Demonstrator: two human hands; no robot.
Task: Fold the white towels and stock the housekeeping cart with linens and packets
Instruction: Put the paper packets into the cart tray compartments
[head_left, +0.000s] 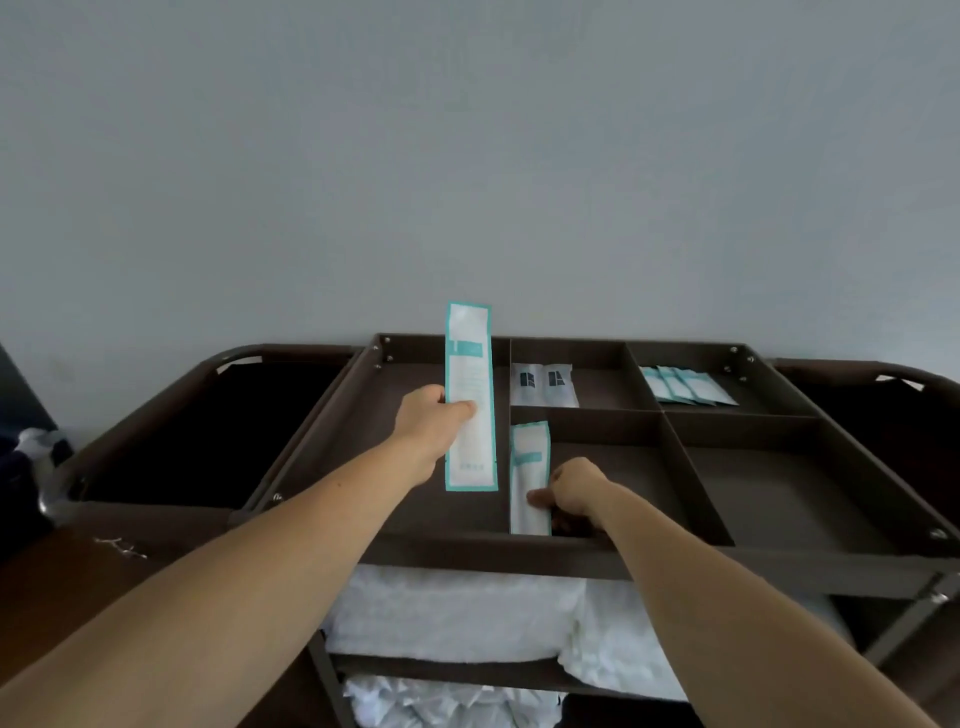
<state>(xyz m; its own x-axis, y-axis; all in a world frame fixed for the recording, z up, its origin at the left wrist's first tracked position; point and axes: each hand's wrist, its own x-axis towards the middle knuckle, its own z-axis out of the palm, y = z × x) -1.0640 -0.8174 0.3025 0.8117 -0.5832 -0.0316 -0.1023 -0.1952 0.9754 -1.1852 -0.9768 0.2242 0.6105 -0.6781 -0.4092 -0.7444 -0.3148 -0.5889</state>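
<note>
My left hand (428, 423) grips a long white packet with a teal border (469, 364), held upright above the left compartment of the dark brown cart top tray (467, 553). My right hand (574, 493) pinches a second long teal-and-white packet (530, 467) that lies against the divider inside the middle front compartment. Folded white towels (452, 618) fill the shelf under the tray, and more white linen (447, 704) lies on the shelf below.
Two small white sachets with dark marks (543, 384) sit in the middle back compartment. Several teal sachets (685, 385) lie in the right back compartment. Dark bags hang at the cart's left (208, 431) and right (883, 431) ends. A grey wall stands behind.
</note>
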